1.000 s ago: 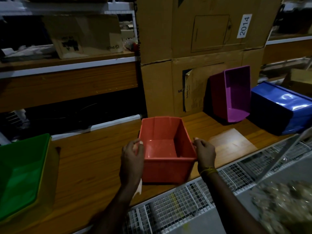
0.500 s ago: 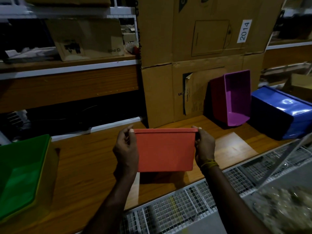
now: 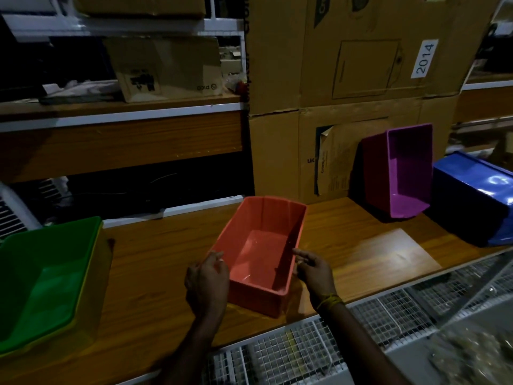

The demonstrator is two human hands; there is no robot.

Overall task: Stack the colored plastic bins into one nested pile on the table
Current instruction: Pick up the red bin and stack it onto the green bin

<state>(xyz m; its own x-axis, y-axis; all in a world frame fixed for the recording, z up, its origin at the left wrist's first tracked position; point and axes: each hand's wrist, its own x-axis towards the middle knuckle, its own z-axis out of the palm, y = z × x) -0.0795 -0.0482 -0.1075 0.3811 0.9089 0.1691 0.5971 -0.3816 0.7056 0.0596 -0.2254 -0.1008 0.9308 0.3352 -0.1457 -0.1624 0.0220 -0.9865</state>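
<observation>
A red bin (image 3: pixel 261 245) stands upright on the wooden table (image 3: pixel 161 259), turned a little to the right. My left hand (image 3: pixel 208 276) is just off its near left wall, fingers loosely curled and holding nothing. My right hand (image 3: pixel 313 269) is by the near right rim with fingers apart, fingertips at most brushing it. At the left edge a green bin (image 3: pixel 41 279) sits nested inside a yellow bin (image 3: pixel 93 301). A purple bin (image 3: pixel 405 173) lies on its side against the cardboard at the back right. Beside it a blue bin (image 3: pixel 477 198) lies tipped over.
Tall cardboard boxes (image 3: pixel 361 65) stand at the back of the table behind the red and purple bins. Wooden shelving (image 3: pixel 119 145) with a small box fills the back left. A white wire mesh rack (image 3: pixel 305 351) runs along the table's near edge.
The red bin was held up and tilted between both hands; now it rests upright on the table, turned slightly. Both hands have let go and drawn back a little.
</observation>
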